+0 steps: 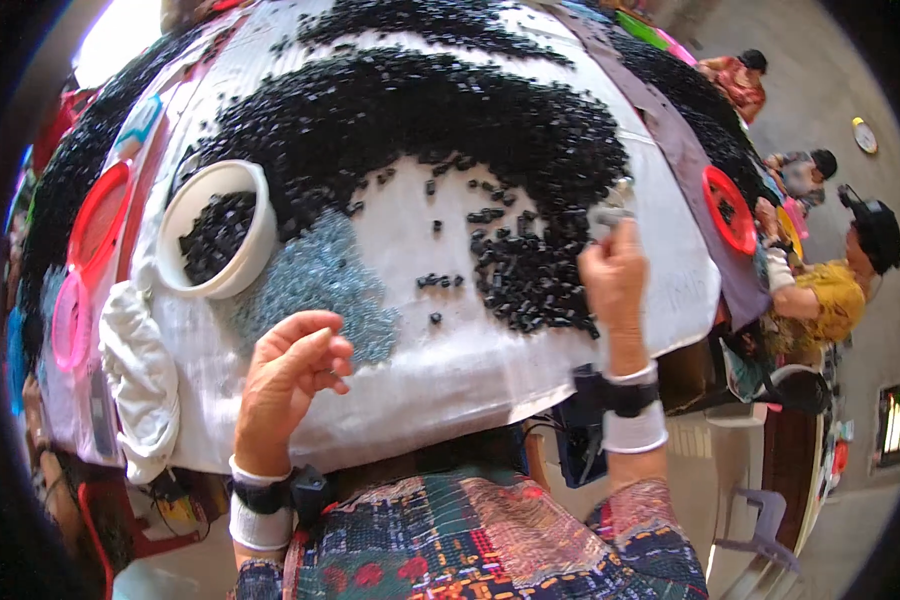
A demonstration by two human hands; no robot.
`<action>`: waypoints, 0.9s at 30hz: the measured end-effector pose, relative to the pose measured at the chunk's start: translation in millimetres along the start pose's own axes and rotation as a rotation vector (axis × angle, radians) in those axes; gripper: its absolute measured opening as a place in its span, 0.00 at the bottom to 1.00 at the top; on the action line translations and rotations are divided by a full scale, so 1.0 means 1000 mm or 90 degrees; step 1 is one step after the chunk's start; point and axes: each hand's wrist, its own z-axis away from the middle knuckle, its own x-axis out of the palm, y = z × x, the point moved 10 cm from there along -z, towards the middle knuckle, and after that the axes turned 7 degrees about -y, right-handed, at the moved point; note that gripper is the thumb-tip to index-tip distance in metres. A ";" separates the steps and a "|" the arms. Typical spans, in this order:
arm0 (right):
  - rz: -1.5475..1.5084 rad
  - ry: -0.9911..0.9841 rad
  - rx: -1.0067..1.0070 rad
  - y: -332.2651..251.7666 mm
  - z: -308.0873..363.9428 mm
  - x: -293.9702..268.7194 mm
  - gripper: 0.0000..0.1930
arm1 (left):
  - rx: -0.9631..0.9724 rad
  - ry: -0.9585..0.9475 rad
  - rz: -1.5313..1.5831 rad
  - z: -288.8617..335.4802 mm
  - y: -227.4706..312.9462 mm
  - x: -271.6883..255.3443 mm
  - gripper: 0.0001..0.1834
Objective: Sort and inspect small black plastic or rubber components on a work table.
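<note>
My right hand (618, 275) is closed around a small grey, shiny thing (611, 213) whose kind I cannot make out. It hovers at the right edge of a loose group of small black cylindrical pieces (530, 285). My left hand (298, 368) is raised in front of a heap of small clear bluish pieces (320, 285), its fingers curled in toward the thumb. Whether something small sits between them is hidden. Beyond both hands spreads a large dark heap of the same black pieces (420, 110). A white bowl (258, 255) at the left contains more of them.
A white cloth (440, 405) covers the table. Left of the bowl lie a crumpled white cloth (140, 380), a red basket (82, 255) and a pink basket (58, 330). At right stand another red basket (708, 215) and a person in yellow (835, 300); other people sit farther off.
</note>
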 end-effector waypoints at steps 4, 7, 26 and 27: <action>0.111 -0.064 0.048 0.079 -0.016 -0.011 0.06 | -0.039 -0.036 -0.014 -0.011 -0.011 0.011 0.12; 0.103 -0.007 0.025 0.067 -0.011 -0.017 0.06 | -0.050 -0.056 0.003 -0.009 -0.015 0.013 0.12; -0.080 -0.334 -0.424 -0.176 0.084 0.128 0.15 | -0.043 -0.066 0.036 0.003 -0.014 -0.005 0.12; -0.033 -0.357 -0.421 -0.176 0.086 0.133 0.16 | -0.043 -0.059 0.037 0.003 -0.014 -0.007 0.12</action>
